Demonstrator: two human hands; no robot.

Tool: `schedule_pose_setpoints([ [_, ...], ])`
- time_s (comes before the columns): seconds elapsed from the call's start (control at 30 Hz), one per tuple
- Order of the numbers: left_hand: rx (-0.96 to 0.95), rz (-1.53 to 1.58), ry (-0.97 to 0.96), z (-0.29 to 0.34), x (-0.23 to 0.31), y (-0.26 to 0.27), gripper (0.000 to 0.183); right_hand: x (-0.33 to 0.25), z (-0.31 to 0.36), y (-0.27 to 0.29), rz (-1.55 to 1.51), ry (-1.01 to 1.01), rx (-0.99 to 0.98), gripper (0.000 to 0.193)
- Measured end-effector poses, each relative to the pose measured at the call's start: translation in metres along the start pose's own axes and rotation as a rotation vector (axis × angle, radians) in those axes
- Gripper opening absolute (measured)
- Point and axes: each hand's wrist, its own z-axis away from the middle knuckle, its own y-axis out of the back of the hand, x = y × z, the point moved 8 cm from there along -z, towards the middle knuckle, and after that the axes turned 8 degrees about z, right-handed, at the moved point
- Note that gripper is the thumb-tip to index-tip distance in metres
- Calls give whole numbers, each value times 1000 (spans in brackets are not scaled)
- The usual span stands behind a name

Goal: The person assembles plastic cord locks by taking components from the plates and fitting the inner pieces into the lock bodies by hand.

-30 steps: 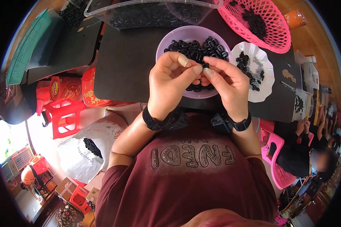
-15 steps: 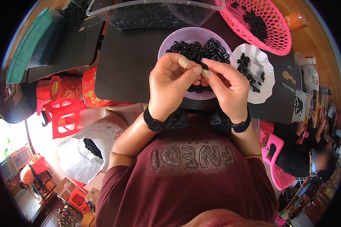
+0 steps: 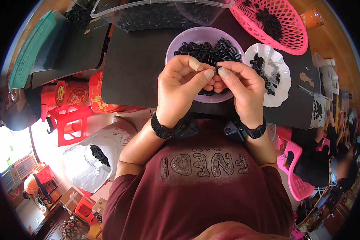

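Observation:
Above the near side of a lilac bowl [image 3: 173, 43], both hands meet fingertip to fingertip. My right hand [image 3: 244, 82] pinches a small black plastic piece [image 3: 218, 70] between thumb and index finger. My left hand [image 3: 180, 78], with a tan bandage on its index finger, is closed in a pinch right beside that piece. Whatever its fingertips hold is too small and covered to make out. Many black oval plastic pieces with two holes, like cord locks [image 3: 206, 50], fill the bowl. To its right, a white scalloped plate [image 3: 282, 90] bears small black parts and tiny clear or greyish bits.
A clear plastic bin [image 3: 160, 20] of black pieces stands behind the bowl. At the far right is a pink basket [image 3: 296, 40] with more. Left sit a green basket [image 3: 30, 52], a red stool [image 3: 70, 124] and a white sack [image 3: 82, 172]. Other people work at right.
My right hand has shifted slightly to the right, its thumb turning outward and showing more of the black piece. My left hand stays nearly in place.

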Motion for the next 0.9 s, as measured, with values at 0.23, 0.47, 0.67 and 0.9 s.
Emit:
schedule_pose_setpoints([
  [0.23,-14,-23,6,2,-3,-2,18,-3,1,1,32,-11,15,17],
  [0.47,5,-78,9,4,-4,-2,18,-5,3,2,99,25,9,17],
  [0.67,32,-123,27,6,-3,1,16,-8,1,2,269,122,-19,17],
  [0.9,27,-76,34,5,-3,2,16,-6,0,0,148,6,-33,17],
])
